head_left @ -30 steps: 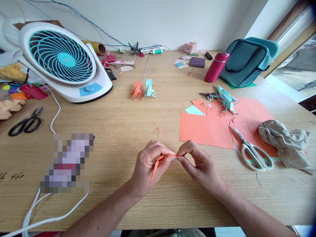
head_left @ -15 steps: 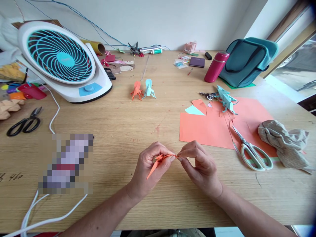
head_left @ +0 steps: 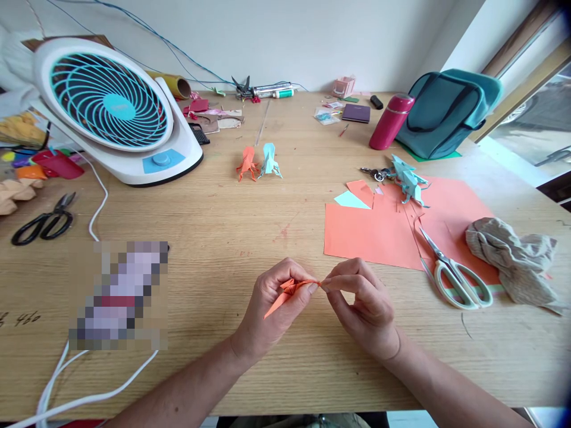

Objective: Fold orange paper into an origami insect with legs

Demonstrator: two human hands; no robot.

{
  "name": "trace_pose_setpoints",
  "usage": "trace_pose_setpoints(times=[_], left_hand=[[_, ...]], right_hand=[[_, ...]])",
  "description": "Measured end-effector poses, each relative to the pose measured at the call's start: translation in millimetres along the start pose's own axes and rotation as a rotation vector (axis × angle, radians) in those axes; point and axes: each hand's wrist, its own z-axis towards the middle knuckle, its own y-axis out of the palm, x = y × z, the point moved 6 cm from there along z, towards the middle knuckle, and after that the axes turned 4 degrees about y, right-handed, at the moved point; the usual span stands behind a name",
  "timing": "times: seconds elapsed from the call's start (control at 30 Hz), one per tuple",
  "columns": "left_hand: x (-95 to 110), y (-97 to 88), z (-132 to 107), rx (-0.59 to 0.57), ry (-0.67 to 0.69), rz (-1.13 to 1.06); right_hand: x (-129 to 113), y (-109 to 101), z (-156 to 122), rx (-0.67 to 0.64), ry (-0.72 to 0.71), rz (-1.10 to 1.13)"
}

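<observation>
A folded orange origami piece (head_left: 289, 288) lies across my left hand (head_left: 277, 306), whose thumb and fingers are closed on it. One pointed flap sticks out toward the lower left, and a narrow end runs right between the fingertips. My right hand (head_left: 363, 303) pinches that thin tip, close beside the left thumb. Part of the piece is hidden by the left fingers. Beyond the hands stand two folded paper figures, one orange (head_left: 248, 163) and one light blue (head_left: 270, 160). To the right, orange paper sheets (head_left: 370, 235) lie flat under white-handled scissors (head_left: 461, 282).
A fan (head_left: 111, 107) stands at the left, above black scissors (head_left: 44, 221) and a pixelated object (head_left: 120, 297) with white cables. At the right are a blue origami figure (head_left: 409, 178), a crumpled cloth (head_left: 513, 255), a red flask (head_left: 391, 122) and a teal bag (head_left: 450, 113).
Both hands have shifted very slightly, and the orange flap's point sits a little higher. The grip on the origami piece looks the same.
</observation>
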Motion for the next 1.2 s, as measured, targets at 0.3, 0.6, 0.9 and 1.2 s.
trace_pose_setpoints(times=[0.3, 0.6, 0.9, 1.2], left_hand=[[-3, -2.4, -3, 0.019, 0.033, 0.013], [12, -6.5, -7, 0.113, 0.261, 0.273], [13, -4.2, -7, 0.083, 0.312, 0.283], [8, -3.5, -6, 0.068, 0.199, 0.177]], right_hand=[[7, 2, -4, 0.043, 0.082, 0.068], [6, 4, -1, 0.041, 0.127, 0.061], [6, 3, -2, 0.03, 0.096, 0.094], [6, 2, -4, 0.045, 0.082, 0.082]])
